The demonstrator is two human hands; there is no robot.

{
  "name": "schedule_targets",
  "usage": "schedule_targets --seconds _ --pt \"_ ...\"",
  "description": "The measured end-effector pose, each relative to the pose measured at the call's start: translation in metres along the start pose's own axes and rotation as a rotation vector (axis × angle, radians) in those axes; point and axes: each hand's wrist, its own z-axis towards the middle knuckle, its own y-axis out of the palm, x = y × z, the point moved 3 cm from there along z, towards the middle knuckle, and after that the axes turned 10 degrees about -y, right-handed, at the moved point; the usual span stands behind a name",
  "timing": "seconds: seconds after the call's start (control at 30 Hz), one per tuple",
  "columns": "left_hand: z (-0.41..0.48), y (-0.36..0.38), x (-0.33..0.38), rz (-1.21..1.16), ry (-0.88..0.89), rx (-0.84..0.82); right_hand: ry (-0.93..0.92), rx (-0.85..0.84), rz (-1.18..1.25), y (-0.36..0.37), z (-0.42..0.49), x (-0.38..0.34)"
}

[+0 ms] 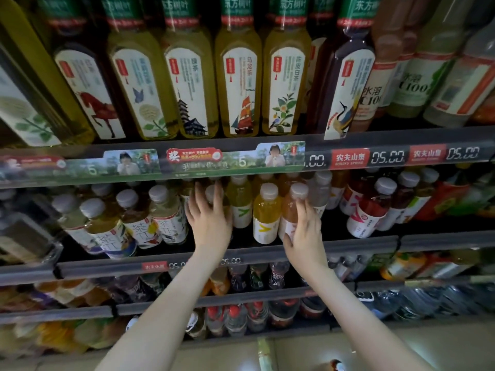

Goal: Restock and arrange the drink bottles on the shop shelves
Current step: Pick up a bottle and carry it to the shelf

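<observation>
Yellow bottle on the middle shelf serves as the reference. Head view: my right hand grips the orange bottle just right of the reference, thumb on the label, fingers round its right side. My left hand lies left of the reference, fingers spread over a white-capped bottle; blur prevents confirming closure. Tea bottles stand one tier above the reference.

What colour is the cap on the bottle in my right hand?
Pale grey cap, on the orange bottle in the right hand; head view.
</observation>
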Motion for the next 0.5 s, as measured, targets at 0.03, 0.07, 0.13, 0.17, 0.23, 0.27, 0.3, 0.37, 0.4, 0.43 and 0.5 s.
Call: schedule_targets --seconds 0.03,0.07,0.13,0.17,0.23,0.27,0.3,0.37,0.4,0.43,0.5 --pt "0.005 0.001 -0.006 -0.035 -0.054 -0.114 -0.018 0.002 0.008 0.001 -0.002 -0.004" --pt "0.009 0.003 -0.009 -0.073 -0.070 -0.214 -0.038 -0.003 0.013 0.003 -0.003 -0.008" --pt "0.014 0.002 -0.010 -0.141 -0.027 -0.258 -0.044 -0.034 0.001 0.006 -0.005 -0.010" --pt "0.016 0.000 -0.011 -0.171 0.010 -0.259 -0.038 -0.055 -0.025 0.008 -0.005 -0.010" --pt "0.020 0.000 -0.016 -0.208 0.050 -0.285 -0.015 -0.098 -0.070 0.010 -0.004 -0.009" --pt "0.022 0.000 -0.019 -0.222 0.059 -0.306 0.001 -0.121 -0.085 0.011 -0.004 -0.009" --pt "0.024 0.001 -0.022 -0.240 0.062 -0.327 0.022 -0.148 -0.103 0.012 -0.003 -0.009" --pt "0.028 0.001 -0.025 -0.274 0.059 -0.370 0.036 -0.162 -0.170 0.009 0.000 -0.011" --pt "0.027 -0.001 -0.023 -0.280 0.061 -0.378 0.013 -0.140 -0.216 0.007 0.002 -0.014" --pt "0.025 -0.001 -0.021 -0.264 0.054 -0.377 -0.011 -0.115 -0.253 0.006 0.003 -0.016" --pt "0.014 -0.005 -0.015 -0.155 0.008 -0.348 -0.052 -0.033 -0.290 0.001 0.009 -0.021"
